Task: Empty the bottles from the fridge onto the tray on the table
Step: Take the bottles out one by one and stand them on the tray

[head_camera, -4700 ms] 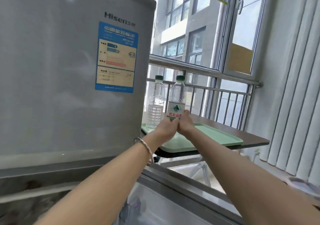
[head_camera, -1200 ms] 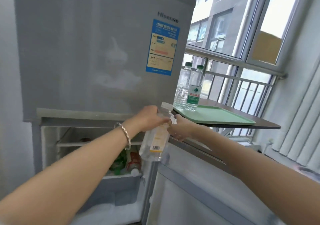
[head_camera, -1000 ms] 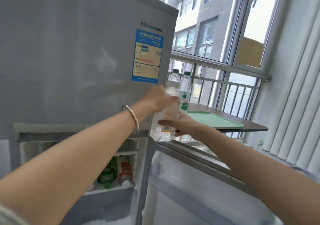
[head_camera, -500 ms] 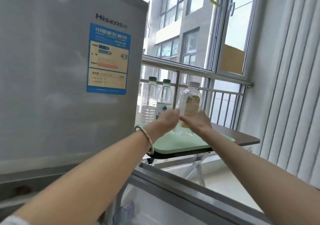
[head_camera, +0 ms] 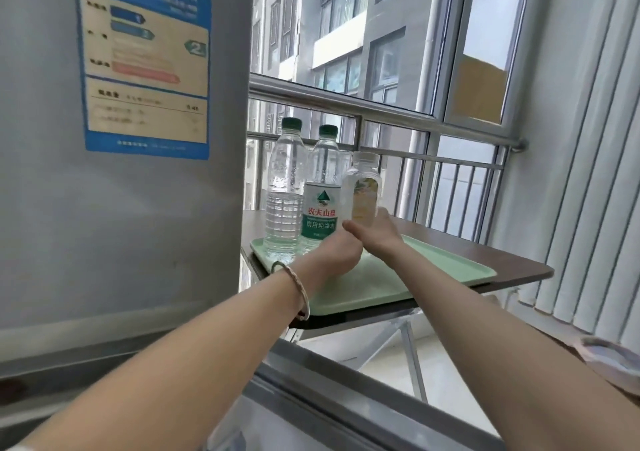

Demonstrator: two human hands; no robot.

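Both hands, left [head_camera: 341,254] and right [head_camera: 375,234], steady the juice bottle [head_camera: 362,196] upright on the tray [head_camera: 450,265]; fingers probably wrapped round its base, though hidden.

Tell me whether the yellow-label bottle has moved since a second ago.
Yes. The yellow-label bottle was held in front of the fridge; now it stands at the tray, right of the green-capped bottles, both hands at its base.
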